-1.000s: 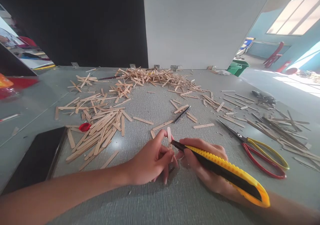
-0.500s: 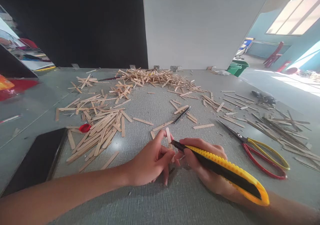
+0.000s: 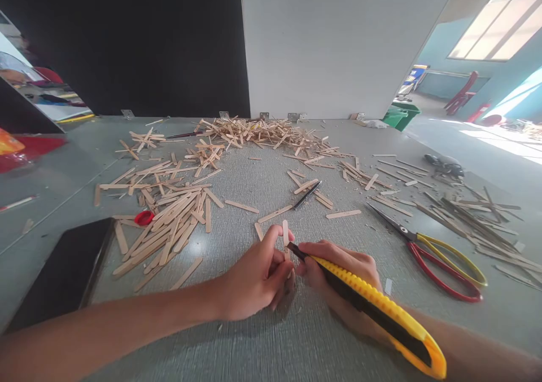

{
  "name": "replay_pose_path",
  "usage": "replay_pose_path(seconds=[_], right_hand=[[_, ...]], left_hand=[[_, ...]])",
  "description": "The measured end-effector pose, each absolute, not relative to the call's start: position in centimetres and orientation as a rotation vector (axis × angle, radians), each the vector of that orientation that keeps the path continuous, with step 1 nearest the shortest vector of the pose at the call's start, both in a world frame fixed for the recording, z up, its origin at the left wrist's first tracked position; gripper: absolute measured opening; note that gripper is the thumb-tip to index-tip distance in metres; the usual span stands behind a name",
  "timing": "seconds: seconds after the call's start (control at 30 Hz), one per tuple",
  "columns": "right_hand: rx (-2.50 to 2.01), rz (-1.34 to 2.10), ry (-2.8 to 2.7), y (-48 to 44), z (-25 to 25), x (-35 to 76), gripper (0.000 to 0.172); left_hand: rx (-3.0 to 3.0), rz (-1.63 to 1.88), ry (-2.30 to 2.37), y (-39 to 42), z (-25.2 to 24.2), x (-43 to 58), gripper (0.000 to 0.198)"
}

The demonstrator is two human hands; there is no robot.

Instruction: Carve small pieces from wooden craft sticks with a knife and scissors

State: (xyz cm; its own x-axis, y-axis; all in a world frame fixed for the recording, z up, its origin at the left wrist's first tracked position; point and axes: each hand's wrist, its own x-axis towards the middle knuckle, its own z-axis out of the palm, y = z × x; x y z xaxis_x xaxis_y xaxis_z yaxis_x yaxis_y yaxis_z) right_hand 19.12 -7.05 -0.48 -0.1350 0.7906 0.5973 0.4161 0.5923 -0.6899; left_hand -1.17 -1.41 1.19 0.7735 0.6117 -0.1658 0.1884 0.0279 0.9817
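The left hand [image 3: 256, 283] pinches a pale, flat wooden stick [image 3: 285, 234] nearly upright between both hands; the right hand [image 3: 356, 263] clamps a yellow-and-black plastic utility knife [image 3: 381, 313], its dark blade [image 3: 297, 251] seemingly touching the stick. Shallow strokes, fingertips clear, suit best.

A craft workshop, by its look
Wooden sticks [image 3: 173, 224] litter the worktop [image 3: 249, 181] around scissors [image 3: 411, 237] and a utility knife [image 3: 366, 303].

Black panel [image 3: 127, 43] beside pale grey panel [image 3: 339, 43], bright window [image 3: 485, 26], blue-green wall [image 3: 451, 40], sunlit floor [image 3: 508, 139]
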Motion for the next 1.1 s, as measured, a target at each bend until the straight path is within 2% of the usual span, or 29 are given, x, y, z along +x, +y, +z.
replay_pose_path(seconds=[0.3, 0.53, 0.83, 1.1], right_hand=[[-1.054, 0.555, -1.69, -6.5, 0.6, 19.0, 0.013], [-1.055, 0.787, -1.652, -6.3, 1.8, 19.1, 0.013], [-1.088, 0.732, -1.624, -6.2, 1.2, 19.1, 0.014], [-1.076, 0.716, -1.646, -6.6, 1.5, 19.3, 0.014]], left_hand=[[1.57, 0.38, 0.682, -1.7, 1.5, -1.1, 0.009], [1.54, 0.355, 0.682, -1.5, 1.6, -1.1, 0.008], [1.485, 0.353, 0.67, -1.3, 1.3, -1.1, 0.005], [1.462, 0.395, 0.703, -1.2, 1.7, -0.9, 0.02]])
